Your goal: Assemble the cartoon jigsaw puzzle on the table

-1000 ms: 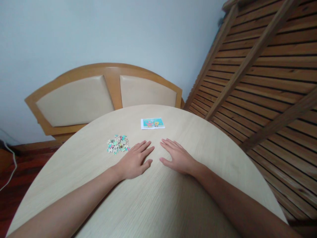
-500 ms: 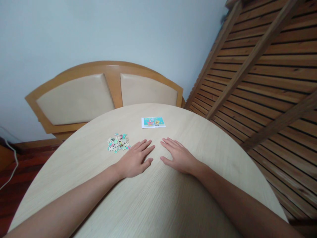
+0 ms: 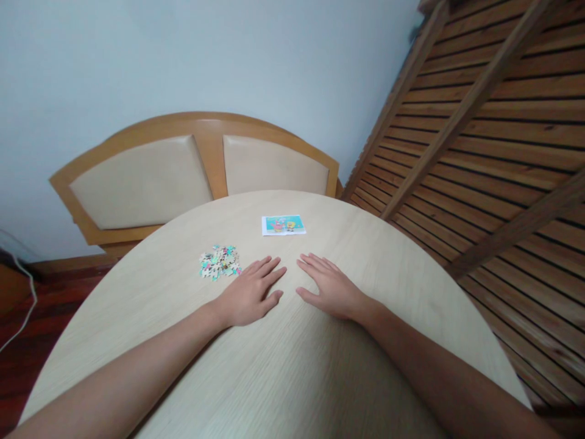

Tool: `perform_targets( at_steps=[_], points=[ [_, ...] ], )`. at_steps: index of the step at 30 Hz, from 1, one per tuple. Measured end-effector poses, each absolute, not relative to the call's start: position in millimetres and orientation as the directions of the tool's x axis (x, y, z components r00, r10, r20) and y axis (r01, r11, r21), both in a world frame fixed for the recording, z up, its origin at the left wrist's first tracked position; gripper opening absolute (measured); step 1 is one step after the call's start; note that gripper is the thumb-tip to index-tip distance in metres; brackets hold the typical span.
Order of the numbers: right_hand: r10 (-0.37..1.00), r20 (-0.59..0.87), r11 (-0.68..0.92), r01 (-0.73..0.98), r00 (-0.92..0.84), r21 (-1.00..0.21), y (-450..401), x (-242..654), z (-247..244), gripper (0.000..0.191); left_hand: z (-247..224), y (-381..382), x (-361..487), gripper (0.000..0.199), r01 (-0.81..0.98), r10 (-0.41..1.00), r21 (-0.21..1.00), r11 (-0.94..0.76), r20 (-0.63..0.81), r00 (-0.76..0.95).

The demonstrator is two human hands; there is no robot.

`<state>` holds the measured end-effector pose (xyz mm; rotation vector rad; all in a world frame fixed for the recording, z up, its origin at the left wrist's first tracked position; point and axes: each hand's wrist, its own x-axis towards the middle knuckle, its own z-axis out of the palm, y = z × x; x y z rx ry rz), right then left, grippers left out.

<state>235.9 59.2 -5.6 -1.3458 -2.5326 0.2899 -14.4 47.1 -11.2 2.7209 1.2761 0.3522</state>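
My left hand point(image 3: 251, 292) lies flat on the pale round table point(image 3: 265, 378), palm down, fingers apart, holding nothing. Just beyond it on the left is a loose pile of small jigsaw pieces point(image 3: 219, 262), cream, teal and pink; its right edge is close to my left fingers. My right hand point(image 3: 329, 286) also rests flat on the table, thumb apart from the fingers and nothing held. Past both hands lies a picture card point(image 3: 284, 225) with a white border on its left side, showing a pink figure and a yellow figure on teal.
A wooden bench back point(image 3: 208, 158) with cream padded panels stands behind the table's far edge, against a pale wall point(image 3: 219, 55). Slatted wooden boards point(image 3: 493, 140) slant along the right. A white cable point(image 3: 31, 299) hangs at the far left above a dark red floor.
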Motion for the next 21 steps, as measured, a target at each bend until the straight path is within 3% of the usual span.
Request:
perform_targets(
  at_steps=[15,21],
  points=[
    [0.828,0.136,0.559,0.775,-0.545,-0.295,60.5,237.0,-6.8,0.069,-10.3,46.3,-12.5,0.055,0.742,0.773,0.216,-0.635,0.18,0.609],
    [0.829,0.134,0.556,0.776,-0.542,-0.297,60.9,237.5,-6.5,0.067,-5.1,45.7,-12.9,0.043,0.741,0.765,0.213,-0.637,0.292,0.573]
  ],
)
